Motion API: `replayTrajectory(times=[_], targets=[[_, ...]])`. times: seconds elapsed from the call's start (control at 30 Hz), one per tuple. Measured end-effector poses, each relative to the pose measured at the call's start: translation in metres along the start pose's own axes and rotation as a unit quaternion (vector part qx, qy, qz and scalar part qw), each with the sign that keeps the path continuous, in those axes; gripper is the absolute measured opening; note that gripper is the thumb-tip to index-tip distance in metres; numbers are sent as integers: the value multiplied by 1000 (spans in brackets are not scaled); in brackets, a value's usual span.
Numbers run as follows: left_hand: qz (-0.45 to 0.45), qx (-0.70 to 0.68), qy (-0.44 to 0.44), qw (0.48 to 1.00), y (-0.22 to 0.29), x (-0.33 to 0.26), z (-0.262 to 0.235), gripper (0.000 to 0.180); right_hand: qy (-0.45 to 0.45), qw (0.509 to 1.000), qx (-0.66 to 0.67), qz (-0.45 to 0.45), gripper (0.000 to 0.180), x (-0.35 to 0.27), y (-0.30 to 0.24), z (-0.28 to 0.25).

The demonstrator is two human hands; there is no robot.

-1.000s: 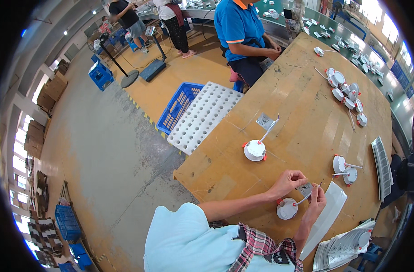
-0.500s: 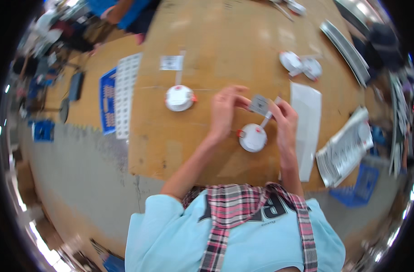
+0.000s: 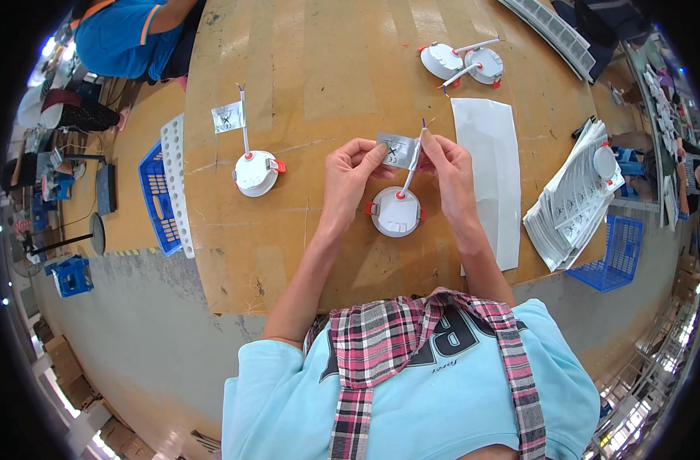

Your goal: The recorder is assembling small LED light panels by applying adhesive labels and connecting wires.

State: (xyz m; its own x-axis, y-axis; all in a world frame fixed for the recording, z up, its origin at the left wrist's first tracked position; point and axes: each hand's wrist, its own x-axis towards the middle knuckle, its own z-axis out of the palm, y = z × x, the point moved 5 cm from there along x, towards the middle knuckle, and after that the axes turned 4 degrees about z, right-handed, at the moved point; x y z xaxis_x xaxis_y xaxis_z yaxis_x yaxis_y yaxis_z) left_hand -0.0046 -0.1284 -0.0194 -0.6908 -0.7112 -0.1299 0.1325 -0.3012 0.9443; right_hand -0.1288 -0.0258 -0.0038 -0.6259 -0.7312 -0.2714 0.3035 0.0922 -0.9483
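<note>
A round white downlight with red clips lies on the table in front of me, its white cable rising from a red grommet. A silver printed label stands out to the left of the cable, its right edge against it. My left hand is closed, pinching the label's left end between thumb and fingers. At the cable's upper part, my right hand is closed in a pinch on the cable and the label's edge. Bare wire ends poke up above the fingers.
Another downlight with a flag-like label lies left. Two more downlights sit at the far right. A white sheet lies beside my right hand, and a stack of label sheets further right. A person in blue stands far left.
The view has shifted, so the table things appear further left. My left fingers have closed on the label, which now stretches between both hands beside the cable.
</note>
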Motion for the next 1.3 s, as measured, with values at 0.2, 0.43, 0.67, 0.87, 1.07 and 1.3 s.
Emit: replayTrajectory(times=[0.2,0.43,0.67,0.87,1.07,1.3], targets=[[-15,-65,32,997,7,-1,5,22,7,999,-27,-22,20,0,-5,4],[113,265,-6,958,15,-37,28,33,64,997,4,-52,20,6,-2,-10],[211,409,-50,886,8,-46,36,35,98,992,5,-73,19,5,-3,-7],[224,388,-26,894,5,-50,36,32,55,997,14,-59,18,4,-3,-6],[234,393,-21,889,2,-51,31,27,-8,997,-70,-27,17,2,2,0],[238,382,-12,893,-1,-50,32,20,4,999,-34,-19,21,3,1,-5]])
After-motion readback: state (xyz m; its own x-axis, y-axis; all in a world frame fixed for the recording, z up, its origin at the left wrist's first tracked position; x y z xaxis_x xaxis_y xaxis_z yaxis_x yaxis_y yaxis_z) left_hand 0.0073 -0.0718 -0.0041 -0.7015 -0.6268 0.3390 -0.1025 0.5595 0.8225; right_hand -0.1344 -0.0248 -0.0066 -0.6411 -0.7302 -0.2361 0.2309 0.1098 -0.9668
